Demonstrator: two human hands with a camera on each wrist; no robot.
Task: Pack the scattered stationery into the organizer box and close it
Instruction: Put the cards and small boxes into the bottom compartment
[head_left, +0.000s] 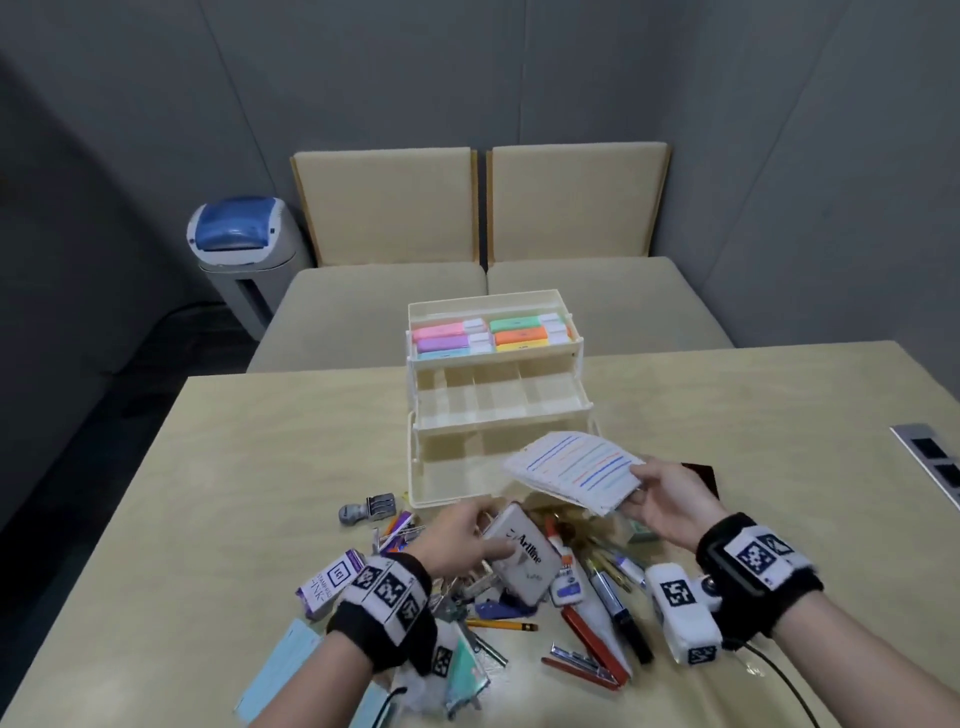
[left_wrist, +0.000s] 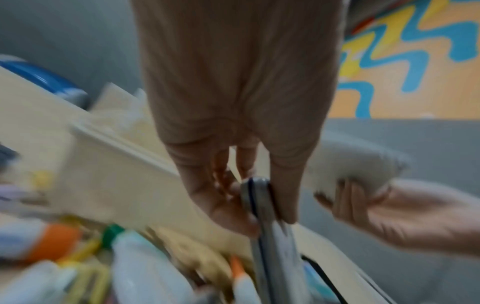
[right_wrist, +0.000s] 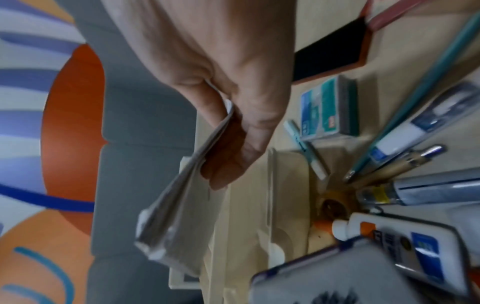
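The cream organizer box (head_left: 496, 415) stands open in tiers at the table's far middle, with coloured highlighters (head_left: 491, 335) in its top tray. My right hand (head_left: 657, 501) pinches a stack of striped cards (head_left: 574, 470) just in front of the box's right corner; in the right wrist view the card stack (right_wrist: 179, 197) hangs between thumb and fingers (right_wrist: 233, 164). My left hand (head_left: 467, 540) grips a grey Artline stamp pad case (head_left: 519, 553) above the stationery pile; its edge (left_wrist: 262, 205) shows between my fingers (left_wrist: 226, 207).
A heap of pens, a glue bottle (head_left: 563, 569), a red stapler (head_left: 592, 654), a pencil (head_left: 501, 623), a purple ink box (head_left: 330, 579) and a date stamp (head_left: 366, 509) lies on the table (head_left: 260, 441). A dark notebook (head_left: 701, 475) sits right of the box. Two chairs and a bin (head_left: 241, 254) stand behind.
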